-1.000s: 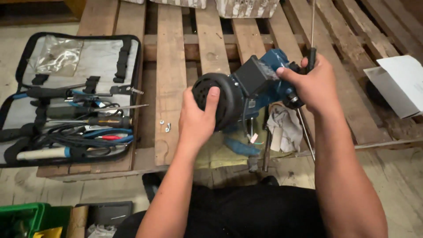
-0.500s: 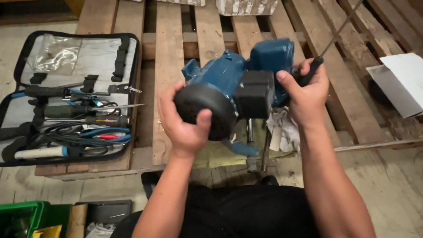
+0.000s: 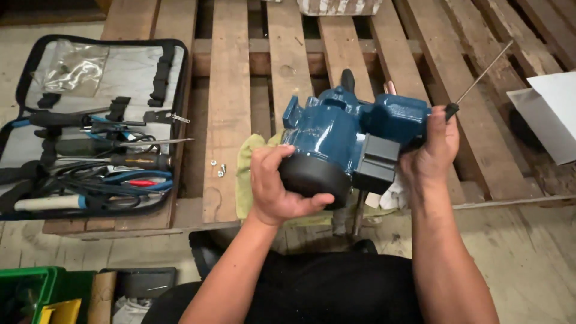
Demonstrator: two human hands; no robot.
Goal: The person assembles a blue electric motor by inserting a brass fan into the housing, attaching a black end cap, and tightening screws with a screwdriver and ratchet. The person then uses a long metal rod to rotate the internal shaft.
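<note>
Your left hand [image 3: 279, 192] wraps black end cap of blue motor [image 3: 345, 141], steadying it above pallet [image 3: 231, 90]. Right hand [image 3: 433, 155] clamps motor's 3 o'clock side, pinching screwdriver [image 3: 474, 84] too. Tool case [image 3: 90, 126] at 9 o'clock, screws [image 3: 218, 169] beside it.

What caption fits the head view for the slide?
Both hands hold a blue motor housing over a wooden pallet, right hand also gripping a screwdriver; open tool case alongside.

I see an open black zip tool case [image 3: 96, 126] with screwdrivers and cables on the slatted wooden pallet [image 3: 231, 90] — small silver screws [image 3: 218, 168] just beside it — a green plastic bin [image 3: 30, 294] lower left, white paper sheet [image 3: 555, 114] far right.
</note>
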